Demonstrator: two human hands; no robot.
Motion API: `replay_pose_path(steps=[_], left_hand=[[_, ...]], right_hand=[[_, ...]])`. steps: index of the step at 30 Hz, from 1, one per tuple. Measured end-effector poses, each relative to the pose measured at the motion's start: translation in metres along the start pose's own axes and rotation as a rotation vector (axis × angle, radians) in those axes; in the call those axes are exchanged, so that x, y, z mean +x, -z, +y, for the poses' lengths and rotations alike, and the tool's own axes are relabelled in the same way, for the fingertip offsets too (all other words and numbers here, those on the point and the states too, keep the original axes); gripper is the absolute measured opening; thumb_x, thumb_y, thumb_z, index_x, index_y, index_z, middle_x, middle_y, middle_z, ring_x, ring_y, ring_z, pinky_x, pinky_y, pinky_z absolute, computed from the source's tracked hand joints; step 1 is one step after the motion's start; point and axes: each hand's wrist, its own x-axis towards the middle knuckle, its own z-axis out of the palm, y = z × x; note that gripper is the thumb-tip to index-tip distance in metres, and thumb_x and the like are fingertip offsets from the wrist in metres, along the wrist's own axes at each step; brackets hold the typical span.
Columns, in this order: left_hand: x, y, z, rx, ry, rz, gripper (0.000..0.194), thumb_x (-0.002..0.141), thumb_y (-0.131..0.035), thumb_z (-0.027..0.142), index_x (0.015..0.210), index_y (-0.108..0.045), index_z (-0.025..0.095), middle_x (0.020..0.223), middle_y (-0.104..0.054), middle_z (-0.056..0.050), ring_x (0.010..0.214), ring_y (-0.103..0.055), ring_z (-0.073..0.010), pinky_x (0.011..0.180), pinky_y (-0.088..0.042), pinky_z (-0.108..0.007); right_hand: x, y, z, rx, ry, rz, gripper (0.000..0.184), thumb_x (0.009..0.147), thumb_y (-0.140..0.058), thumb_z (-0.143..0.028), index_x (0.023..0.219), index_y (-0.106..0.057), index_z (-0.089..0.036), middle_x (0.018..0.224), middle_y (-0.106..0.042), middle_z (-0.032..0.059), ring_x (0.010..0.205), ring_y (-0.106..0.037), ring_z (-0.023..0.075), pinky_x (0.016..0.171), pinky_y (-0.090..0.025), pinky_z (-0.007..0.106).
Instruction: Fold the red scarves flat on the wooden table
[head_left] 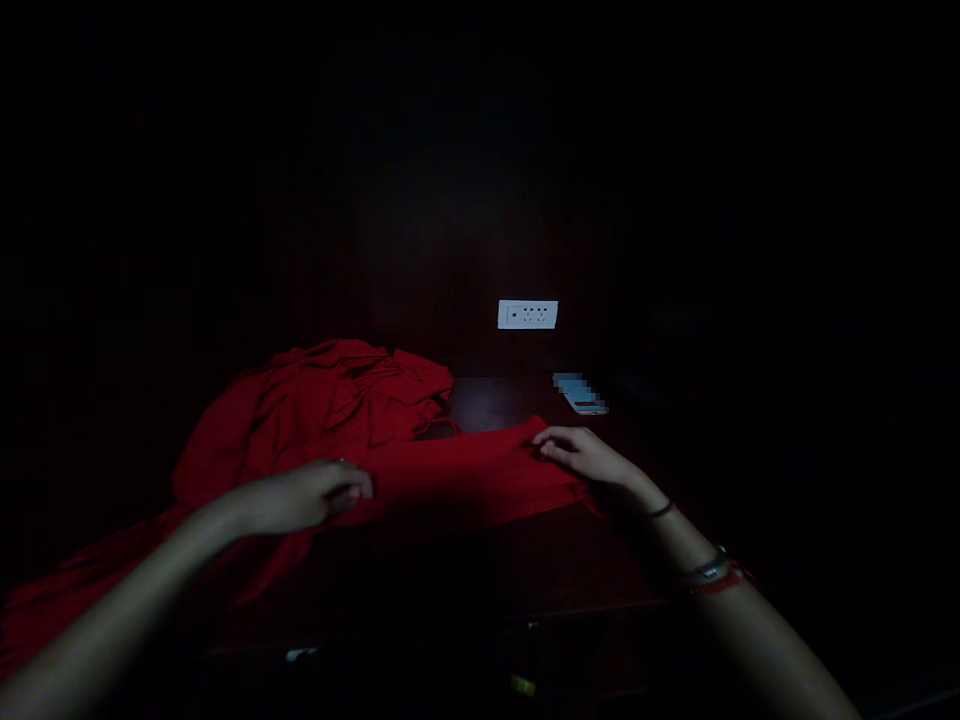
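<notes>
A red cloth (450,465) lies spread in a flat strip across the dark table, its left part running into a crumpled heap of red fabric (337,395). My left hand (315,495) is at the left of the strip, slightly blurred, its fingers curled in against the cloth. At the right end, my right hand (581,452) has its thumb and fingers closed at the cloth's edge near the far corner. Shadow hides what lies under both hands' fingertips. More red fabric trails off the table toward the lower left.
A phone (587,399) lies on the table (487,395) beyond my right hand. On the dark wall behind is a white socket panel (528,315). Below the table's front edge are a small yellow item (523,685) and a pale spot. Darkness hides most surroundings.
</notes>
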Motion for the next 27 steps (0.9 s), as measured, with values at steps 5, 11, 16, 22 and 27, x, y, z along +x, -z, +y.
replay_pose_path(steps=[5, 11, 16, 22, 27], left_hand=[[0.009, -0.031, 0.001, 0.159, 0.023, 0.104, 0.035, 0.081, -0.027, 0.033, 0.089, -0.059, 0.020, 0.092, -0.058, -0.005, 0.086, -0.051, -0.0167, 0.081, -0.037, -0.028], [0.040, -0.074, -0.013, 0.169, 0.323, 0.202, 0.063, 0.074, -0.036, 0.053, 0.128, -0.028, 0.022, 0.136, -0.022, -0.012, 0.122, -0.022, -0.0314, 0.090, -0.030, -0.047], [0.029, -0.075, -0.028, 0.134, 0.274, 0.277, 0.065, 0.075, -0.036, 0.051, 0.130, -0.025, 0.017, 0.135, -0.024, -0.014, 0.121, -0.027, -0.0269, 0.096, -0.028, -0.039], [0.004, -0.068, -0.005, 0.174, 0.014, 0.187, 0.063, 0.065, -0.054, 0.026, 0.124, -0.034, 0.031, 0.133, -0.029, -0.002, 0.116, -0.036, -0.0234, 0.094, -0.035, -0.033], [0.000, -0.050, -0.001, 0.238, -0.079, 0.147, 0.049, 0.072, -0.035, 0.009, 0.115, -0.047, 0.029, 0.118, -0.048, 0.000, 0.102, -0.049, -0.0163, 0.089, -0.039, -0.027]], right_hand=[[-0.025, -0.019, -0.010, -0.197, 0.103, -0.172, 0.030, 0.082, -0.041, -0.034, 0.104, -0.055, -0.020, 0.104, -0.055, 0.0060, 0.097, -0.049, 0.0163, 0.087, -0.036, 0.030], [-0.041, -0.030, 0.005, -0.255, -0.026, 0.075, 0.037, 0.083, -0.038, -0.036, 0.114, -0.047, -0.020, 0.118, -0.044, 0.0079, 0.111, -0.038, 0.0180, 0.096, -0.029, 0.033], [-0.064, -0.019, 0.020, -0.192, -0.241, 0.142, 0.056, 0.076, -0.047, -0.042, 0.124, -0.035, -0.016, 0.120, -0.042, 0.0117, 0.110, -0.040, 0.0197, 0.095, -0.031, 0.034], [-0.073, -0.028, 0.016, -0.234, -0.299, 0.258, 0.056, 0.072, -0.053, -0.034, 0.121, -0.039, -0.012, 0.119, -0.046, 0.0130, 0.109, -0.042, 0.0208, 0.094, -0.032, 0.034], [-0.058, -0.029, 0.013, -0.363, -0.239, 0.326, 0.034, 0.073, -0.045, -0.015, 0.105, -0.053, -0.011, 0.105, -0.056, 0.0102, 0.098, -0.051, 0.0186, 0.088, -0.037, 0.031]])
